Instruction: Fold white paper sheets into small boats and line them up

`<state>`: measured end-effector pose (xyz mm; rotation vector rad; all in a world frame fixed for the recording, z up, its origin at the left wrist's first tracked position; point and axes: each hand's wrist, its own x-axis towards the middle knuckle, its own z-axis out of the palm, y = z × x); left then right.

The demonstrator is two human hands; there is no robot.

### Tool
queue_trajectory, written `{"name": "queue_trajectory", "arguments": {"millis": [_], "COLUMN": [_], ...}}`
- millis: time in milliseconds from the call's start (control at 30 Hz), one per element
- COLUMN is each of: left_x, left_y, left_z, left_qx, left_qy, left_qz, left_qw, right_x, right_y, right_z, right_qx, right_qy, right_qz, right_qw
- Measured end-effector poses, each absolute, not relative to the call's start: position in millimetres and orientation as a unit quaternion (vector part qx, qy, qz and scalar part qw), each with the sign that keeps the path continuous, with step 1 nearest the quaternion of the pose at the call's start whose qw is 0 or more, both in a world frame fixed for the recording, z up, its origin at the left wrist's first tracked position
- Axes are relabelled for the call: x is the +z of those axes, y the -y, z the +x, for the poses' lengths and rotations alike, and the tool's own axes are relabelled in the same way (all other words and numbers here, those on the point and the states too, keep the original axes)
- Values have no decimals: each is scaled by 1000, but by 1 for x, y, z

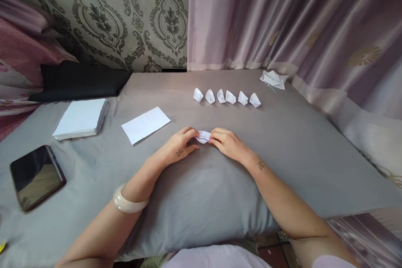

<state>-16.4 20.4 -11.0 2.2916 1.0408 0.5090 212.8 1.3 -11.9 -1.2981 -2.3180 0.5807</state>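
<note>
Between my two hands is a small folded white paper piece (204,137), pinched at its ends just above the grey bed surface. My left hand (181,145) grips its left end with closed fingers, the thumb lying lower. On the other end, the fingers of my right hand (229,143) are pressed together. Beyond them stands a row of several folded paper boats (230,96). Left of my left hand lies a flat rectangular white paper sheet (146,125).
A stack of white paper (81,116) rests at the left, with a dark tablet (37,178) nearer me. Black cloth (84,79) lies along the back left edge. Crumpled white paper (274,79) and a thin green stick (271,88) are at the far right, by the curtain (238,16).
</note>
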Motion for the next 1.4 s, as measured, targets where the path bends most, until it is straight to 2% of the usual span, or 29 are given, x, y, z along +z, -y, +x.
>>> {"name": "queue_trajectory", "arguments": {"millis": [133,300,633,1067,1267,1400], "left_x": [-19,-25,-14,-16,-23,-31], "left_y": [-20,-25,-19,-23,-32,-41], "left_z": [-10,-4,0,9,-7,-18], "left_qx": [179,191,126,121,151,237], "left_qy": [-376,-378,-377,-396,-403,-429], "left_qz": [880,881,907,904,898,869], "left_qw": [230,211,142,110,93,69], "right_x": [-15,-17,-17,-11,-5,-6], "right_y": [-2,-4,-3,0,-7,-27], "right_z": [213,213,211,211,204,190], "right_qx": [206,219,204,218,231,198], "right_qy": [831,823,824,819,832,843], "right_qz": [-472,-473,-477,-487,-464,-457], "right_qw": [210,226,227,211,197,205]}}
